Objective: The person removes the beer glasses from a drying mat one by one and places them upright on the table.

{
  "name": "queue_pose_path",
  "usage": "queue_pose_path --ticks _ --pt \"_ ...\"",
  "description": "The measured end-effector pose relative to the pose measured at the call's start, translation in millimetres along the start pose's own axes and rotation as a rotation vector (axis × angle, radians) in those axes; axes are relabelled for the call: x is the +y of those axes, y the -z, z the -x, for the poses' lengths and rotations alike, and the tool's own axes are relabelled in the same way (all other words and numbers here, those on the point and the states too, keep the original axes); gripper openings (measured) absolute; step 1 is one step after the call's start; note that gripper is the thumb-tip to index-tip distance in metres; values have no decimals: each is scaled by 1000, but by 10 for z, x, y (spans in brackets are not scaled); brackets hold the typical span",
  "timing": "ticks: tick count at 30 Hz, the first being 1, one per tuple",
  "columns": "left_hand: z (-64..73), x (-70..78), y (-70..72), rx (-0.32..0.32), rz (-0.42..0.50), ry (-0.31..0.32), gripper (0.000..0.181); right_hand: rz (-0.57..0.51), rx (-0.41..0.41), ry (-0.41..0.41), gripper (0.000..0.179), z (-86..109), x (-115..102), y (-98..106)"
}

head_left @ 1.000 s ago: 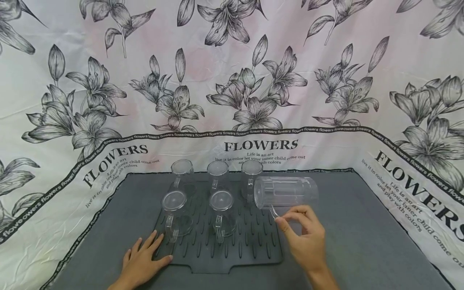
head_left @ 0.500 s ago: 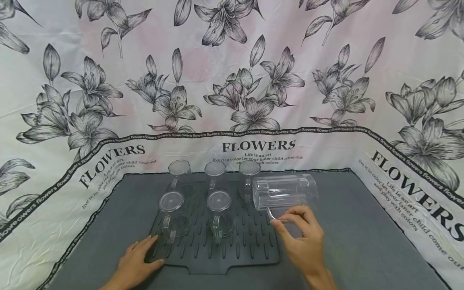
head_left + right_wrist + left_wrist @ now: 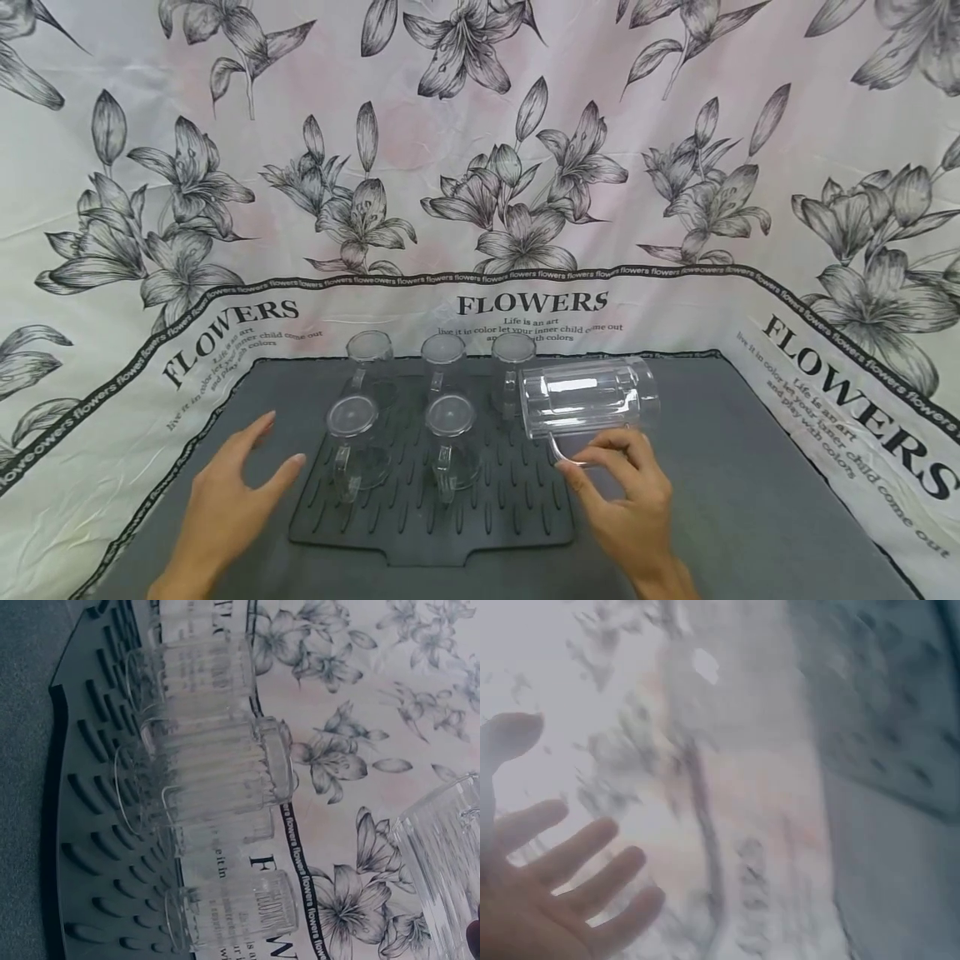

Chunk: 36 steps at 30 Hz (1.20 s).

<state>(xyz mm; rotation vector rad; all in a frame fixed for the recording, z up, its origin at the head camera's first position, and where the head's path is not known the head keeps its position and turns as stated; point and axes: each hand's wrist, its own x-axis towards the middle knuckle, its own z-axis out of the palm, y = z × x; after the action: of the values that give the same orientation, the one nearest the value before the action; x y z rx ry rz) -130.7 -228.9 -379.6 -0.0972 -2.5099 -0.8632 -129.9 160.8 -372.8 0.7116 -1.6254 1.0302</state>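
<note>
My right hand (image 3: 630,508) pinches the handle of a clear glass mug (image 3: 588,396), which lies on its side in the air over the mat's right edge. Part of that mug (image 3: 442,862) shows at the right of the right wrist view. Several more clear mugs stand upside down on the dark drying mat (image 3: 431,542), among them a front left mug (image 3: 352,417) and a front middle mug (image 3: 452,417). Left of the mat, my left hand (image 3: 225,492) is raised with thumb and fingers spread, holding nothing. The left wrist view, blurred, shows this hand (image 3: 570,885) with its fingers extended.
A grey tabletop (image 3: 735,500) surrounds the mat. Behind and on both sides hangs a white cloth (image 3: 412,225) with black lily drawings and lettering. The back row of mugs, including the back right mug (image 3: 513,348), stands near the table's far edge.
My left hand has lifted off the mat's left edge and moved left and up. The right hand still holds the mug, which has turned slightly, its far end a little higher.
</note>
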Motion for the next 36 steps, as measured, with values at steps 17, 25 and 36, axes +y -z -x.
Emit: queue_pose_path --ticks 17,25,36 --pt "-232 1038 -662 -186 549 -171 68 2 -12 18 39 -27 -141 -55" --pt "-272 1320 -891 -344 697 -120 67 -15 -16 62 36 1 -173 -78" --pt "-247 1440 -1082 -395 778 -147 64 -10 -38 63 36 56 -225 -62"
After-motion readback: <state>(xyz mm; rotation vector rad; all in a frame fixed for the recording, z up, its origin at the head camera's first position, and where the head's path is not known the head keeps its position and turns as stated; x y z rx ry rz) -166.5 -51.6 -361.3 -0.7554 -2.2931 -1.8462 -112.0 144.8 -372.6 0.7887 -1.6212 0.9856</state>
